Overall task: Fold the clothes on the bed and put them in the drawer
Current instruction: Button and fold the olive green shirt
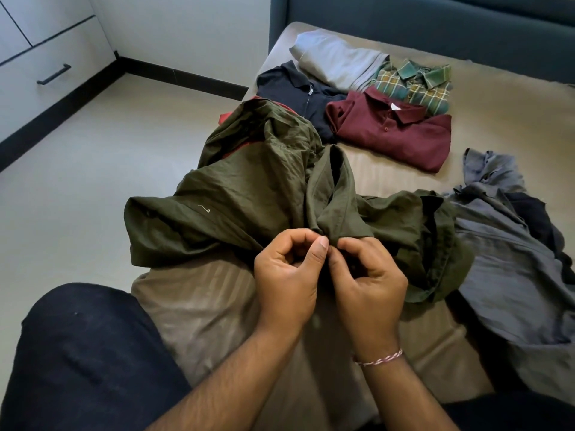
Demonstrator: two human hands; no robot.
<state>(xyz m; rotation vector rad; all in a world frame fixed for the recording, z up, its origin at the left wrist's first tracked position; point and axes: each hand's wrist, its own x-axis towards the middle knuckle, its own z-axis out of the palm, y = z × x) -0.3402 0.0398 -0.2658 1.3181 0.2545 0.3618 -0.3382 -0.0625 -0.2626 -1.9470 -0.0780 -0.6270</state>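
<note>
Both hands meet at the near edge of the olive shirt (249, 194), low in the middle of the view. The left hand (284, 275) and the right hand (370, 281) have their fingers curled in, pinching the same small bit of olive cloth between thumbs and fingertips, almost touching each other. It looks like they are working a button or the collar edge, though the exact spot is hidden between the fingers.

From that pinch, the shirt spreads away mostly toward 11 o'clock, its long axis running from the hands up and left to the bed's (389, 169) edge, with a shorter crumpled part trailing to 2 o'clock. The bulk sits on the left hand's side, so that hand is nearer to the mass of cloth; to lay it flat, I judge it must be drawn back toward the middle of the bed.

At 12 to 1 o'clock, well apart, lie 4 folded garments: a maroon polo (398, 132), a plaid shirt (417, 82), a dark zip top (295, 88) and a grey piece (336, 57). A rumpled grey shirt (504, 244) waits at 3 o'clock. The drawer (46, 73) is shut, far off at 10 o'clock.
</note>
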